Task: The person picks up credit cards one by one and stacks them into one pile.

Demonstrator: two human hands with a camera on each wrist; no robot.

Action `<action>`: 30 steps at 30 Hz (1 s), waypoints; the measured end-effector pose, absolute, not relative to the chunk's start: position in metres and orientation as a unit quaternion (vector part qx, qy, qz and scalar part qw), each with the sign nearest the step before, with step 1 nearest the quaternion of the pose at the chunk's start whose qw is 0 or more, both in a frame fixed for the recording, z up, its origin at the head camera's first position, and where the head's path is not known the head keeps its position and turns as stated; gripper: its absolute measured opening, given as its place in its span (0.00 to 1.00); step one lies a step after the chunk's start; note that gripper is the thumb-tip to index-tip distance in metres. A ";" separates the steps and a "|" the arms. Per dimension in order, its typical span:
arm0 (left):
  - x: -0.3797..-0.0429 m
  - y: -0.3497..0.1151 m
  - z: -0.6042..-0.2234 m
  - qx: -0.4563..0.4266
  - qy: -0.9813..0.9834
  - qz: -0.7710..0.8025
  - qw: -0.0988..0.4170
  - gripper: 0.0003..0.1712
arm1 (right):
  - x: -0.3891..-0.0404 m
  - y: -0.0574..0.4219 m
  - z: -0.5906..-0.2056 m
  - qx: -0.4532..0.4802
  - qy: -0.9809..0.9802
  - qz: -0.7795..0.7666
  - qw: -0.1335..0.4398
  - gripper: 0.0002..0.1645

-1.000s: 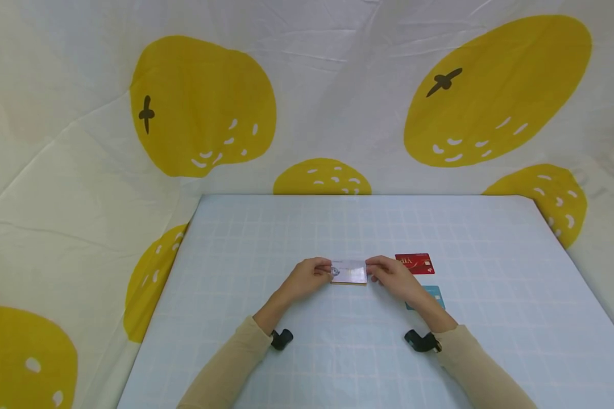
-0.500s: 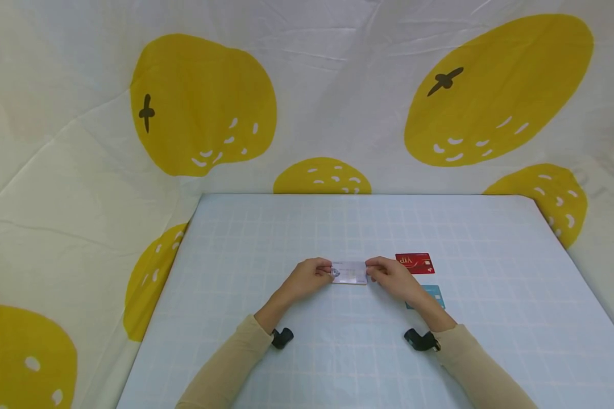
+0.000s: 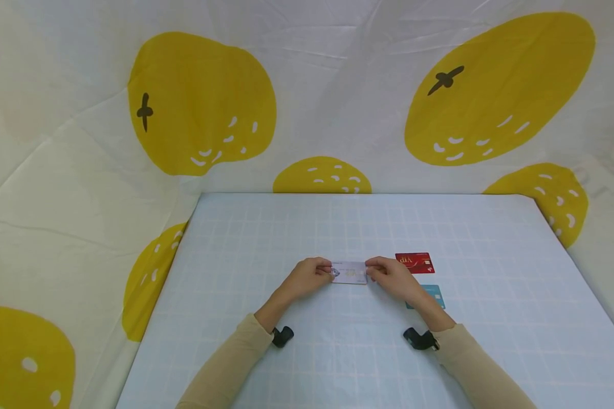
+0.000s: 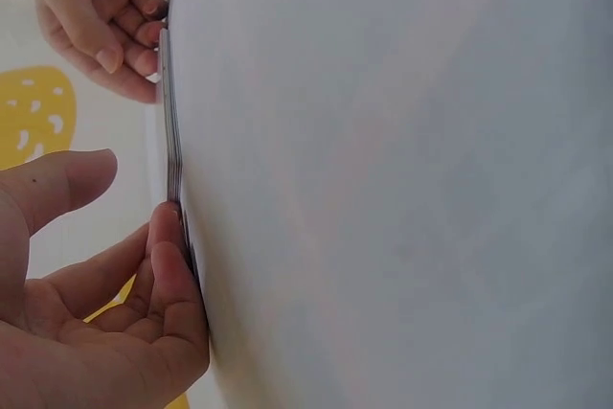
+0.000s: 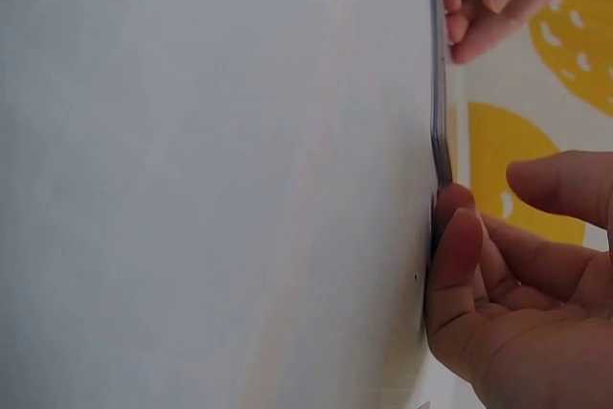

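A thin stack of cards (image 3: pixel 350 273), pale lavender on top, lies flat on the table (image 3: pixel 307 227) in the head view. My left hand (image 3: pixel 308 277) is at its left end and my right hand (image 3: pixel 390 276) at its right end. In the left wrist view, several layered edges of the card stack (image 4: pixel 173 155) show, with the fingertips (image 4: pixel 169 261) against the near end and the thumb raised away. The right wrist view shows the same: fingertips (image 5: pixel 456 241) press the stack's end while the thumb (image 5: pixel 546 184) stands apart.
A red VIP card (image 3: pixel 414 263) lies to the right, beyond my right hand. Closer in, a teal card (image 3: pixel 435 294) is partly covered by my right wrist. A white cloth with yellow fruit prints (image 3: pixel 202 105) hangs behind the table.
Both hands stay at the ends of the card stack. The top card, tilted and shiny a second ago, now lies flatter, and the visible front edge of the stack looks thinner.
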State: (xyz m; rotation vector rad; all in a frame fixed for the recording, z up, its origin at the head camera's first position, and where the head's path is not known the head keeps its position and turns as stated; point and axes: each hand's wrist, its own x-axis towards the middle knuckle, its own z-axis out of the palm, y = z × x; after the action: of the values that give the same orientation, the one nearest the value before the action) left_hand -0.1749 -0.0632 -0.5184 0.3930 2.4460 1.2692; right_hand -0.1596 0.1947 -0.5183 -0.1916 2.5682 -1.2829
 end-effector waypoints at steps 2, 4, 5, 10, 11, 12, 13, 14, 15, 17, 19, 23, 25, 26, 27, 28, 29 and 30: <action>-0.175 -0.063 -0.519 0.138 0.864 0.450 0.177 0.21 | -0.160 0.195 -0.518 -0.068 0.886 -0.440 0.130 0.18; -0.175 -0.064 -0.519 0.137 0.864 0.451 0.176 0.21 | -0.160 0.195 -0.518 -0.070 0.888 -0.437 0.127 0.18; -0.175 -0.064 -0.519 0.136 0.864 0.451 0.176 0.21 | -0.160 0.195 -0.518 -0.070 0.888 -0.437 0.126 0.18; -0.175 -0.064 -0.520 0.132 0.863 0.456 0.175 0.21 | -0.159 0.196 -0.518 -0.065 0.888 -0.438 0.124 0.17; -0.175 -0.064 -0.520 0.132 0.862 0.457 0.174 0.21 | -0.159 0.196 -0.519 -0.064 0.887 -0.439 0.124 0.17; -0.175 -0.064 -0.520 0.131 0.861 0.459 0.175 0.21 | -0.159 0.195 -0.519 -0.063 0.887 -0.440 0.125 0.17; -0.175 -0.065 -0.521 0.131 0.861 0.460 0.174 0.21 | -0.159 0.195 -0.519 -0.061 0.887 -0.441 0.125 0.17; -0.175 -0.065 -0.521 0.130 0.861 0.461 0.174 0.21 | -0.159 0.195 -0.519 -0.060 0.886 -0.441 0.126 0.17; -0.175 -0.065 -0.521 0.130 0.860 0.462 0.174 0.21 | -0.159 0.195 -0.519 -0.060 0.886 -0.441 0.126 0.17; -0.174 -0.065 -0.522 0.129 0.859 0.463 0.175 0.21 | -0.159 0.195 -0.520 -0.058 0.886 -0.441 0.127 0.17; -0.174 -0.065 -0.522 0.130 0.859 0.463 0.174 0.21 | -0.159 0.195 -0.520 -0.055 0.886 -0.442 0.126 0.17; -0.174 -0.066 -0.521 0.131 0.859 0.464 0.173 0.21 | -0.159 0.195 -0.520 -0.056 0.886 -0.442 0.126 0.17; -0.173 -0.066 -0.521 0.129 0.858 0.465 0.173 0.22 | -0.159 0.195 -0.519 -0.057 0.885 -0.444 0.127 0.17; -0.173 -0.067 -0.521 0.126 0.858 0.466 0.173 0.22 | -0.159 0.195 -0.519 -0.057 0.885 -0.444 0.127 0.17; -0.173 -0.067 -0.521 0.122 0.859 0.468 0.172 0.22 | -0.159 0.195 -0.519 -0.058 0.885 -0.445 0.128 0.17; -0.173 -0.068 -0.521 0.118 0.859 0.469 0.169 0.22 | -0.158 0.196 -0.519 -0.061 0.884 -0.445 0.127 0.17; -0.173 -0.068 -0.521 0.115 0.859 0.471 0.167 0.22 | -0.158 0.196 -0.518 -0.065 0.885 -0.444 0.127 0.18; -0.173 -0.069 -0.521 0.110 0.859 0.473 0.164 0.22 | -0.158 0.197 -0.518 -0.066 0.885 -0.443 0.126 0.18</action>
State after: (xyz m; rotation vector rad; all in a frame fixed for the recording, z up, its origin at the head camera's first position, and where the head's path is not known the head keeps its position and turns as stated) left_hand -0.1732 -0.0691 -0.5207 0.3144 2.4475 1.3489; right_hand -0.1583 0.1966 -0.5175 -0.1919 2.5768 -1.2900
